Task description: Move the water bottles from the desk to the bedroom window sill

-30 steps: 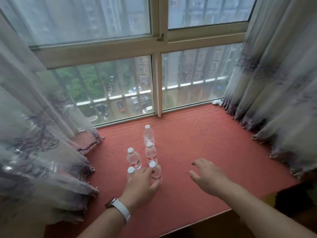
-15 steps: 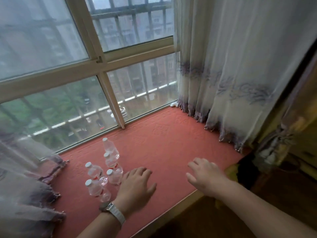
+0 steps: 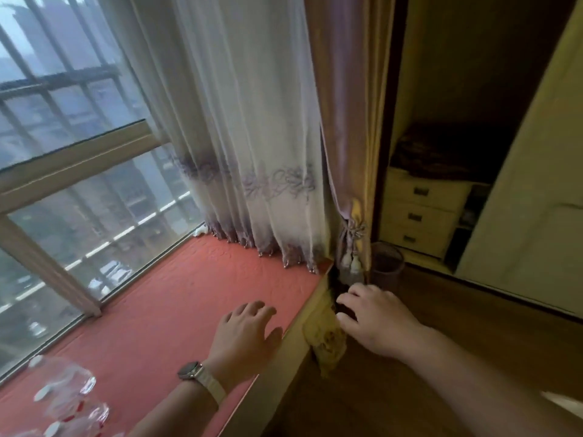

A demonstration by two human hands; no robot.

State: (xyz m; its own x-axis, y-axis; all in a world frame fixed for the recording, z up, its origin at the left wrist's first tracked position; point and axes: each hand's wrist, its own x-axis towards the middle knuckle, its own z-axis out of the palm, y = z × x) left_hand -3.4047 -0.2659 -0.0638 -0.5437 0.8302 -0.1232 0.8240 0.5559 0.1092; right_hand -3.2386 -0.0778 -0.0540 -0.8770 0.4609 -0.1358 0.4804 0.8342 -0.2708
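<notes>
Clear white-capped plastic water bottles [image 3: 67, 402] stand blurred at 7 o'clock on the red padded window sill [image 3: 176, 298], left grip [image 3: 244, 335] and right grip [image 3: 375, 316] both relaxed and empty, so this batch looks delivered; desk out of view, remainder unknown.

This is a bedroom in a flat set high among other blocks. A broad window sill [image 3: 176, 298] padded in red runs under a barred window [image 3: 94, 200], with a sheer embroidered curtain [image 3: 252, 121], a tasselled drape [image 3: 344, 121], wardrobe drawers [image 3: 419, 212] and a wooden floor [image 3: 457, 304].
</notes>
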